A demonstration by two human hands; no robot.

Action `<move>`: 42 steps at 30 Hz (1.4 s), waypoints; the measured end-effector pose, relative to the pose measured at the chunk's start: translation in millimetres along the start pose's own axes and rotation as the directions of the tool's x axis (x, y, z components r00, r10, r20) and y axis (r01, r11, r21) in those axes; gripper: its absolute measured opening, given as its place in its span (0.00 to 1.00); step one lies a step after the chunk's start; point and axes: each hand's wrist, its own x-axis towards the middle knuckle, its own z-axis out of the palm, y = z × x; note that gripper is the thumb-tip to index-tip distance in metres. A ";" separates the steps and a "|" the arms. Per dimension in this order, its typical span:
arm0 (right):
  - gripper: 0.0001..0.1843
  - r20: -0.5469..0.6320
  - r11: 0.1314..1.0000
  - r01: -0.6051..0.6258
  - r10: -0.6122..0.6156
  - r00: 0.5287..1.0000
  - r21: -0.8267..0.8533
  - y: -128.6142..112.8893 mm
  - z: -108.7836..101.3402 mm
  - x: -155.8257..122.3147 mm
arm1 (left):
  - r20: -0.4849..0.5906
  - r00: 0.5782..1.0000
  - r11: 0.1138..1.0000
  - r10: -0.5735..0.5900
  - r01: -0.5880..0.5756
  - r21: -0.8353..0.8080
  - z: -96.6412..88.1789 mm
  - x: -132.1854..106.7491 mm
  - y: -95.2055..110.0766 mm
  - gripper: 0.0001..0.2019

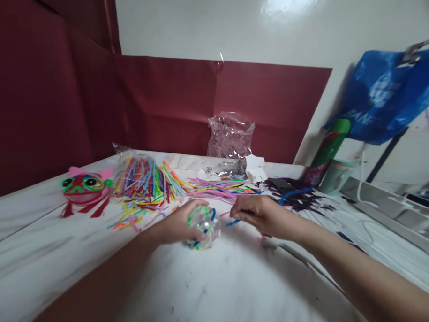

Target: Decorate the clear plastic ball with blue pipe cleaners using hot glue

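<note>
My left hand is wrapped round a clear plastic piece, perhaps part of a bottle, dotted with green and blue bits. Just to its right, my right hand pinches a blue pipe cleaner, whose short end points toward the clear piece. Another blue length shows behind the right wrist; it looks like the same strand. The two hands are apart, above the marble-patterned table. Beyond them lie loose pink and purple pipe cleaners.
A bag of coloured pipe cleaners lies at the back left, beside a pink decorated mask-like face. Behind are a crumpled clear wrapper and dark purple shreds. On the right stand a green can, a cup and a grey tray.
</note>
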 end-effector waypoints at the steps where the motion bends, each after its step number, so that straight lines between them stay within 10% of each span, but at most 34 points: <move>1: 0.17 0.028 1.000 0.027 -0.028 0.999 0.009 -6.9 4.9 -0.9 | 0.016 1.000 1.000 0.017 -0.017 -0.006 -0.7 -0.2 -1.7 0.37; 14: 0.13 -0.039 0.989 0.133 -0.136 0.990 -0.060 -6.5 45.3 4.9 | 0.098 0.993 0.997 0.059 -0.063 0.039 0.1 1.4 -5.0 0.39; 42: 0.13 0.107 0.932 0.122 -0.090 0.990 -0.342 -12.7 44.4 -4.3 | 0.077 0.994 0.993 0.078 -0.085 0.084 8.3 1.7 3.9 0.36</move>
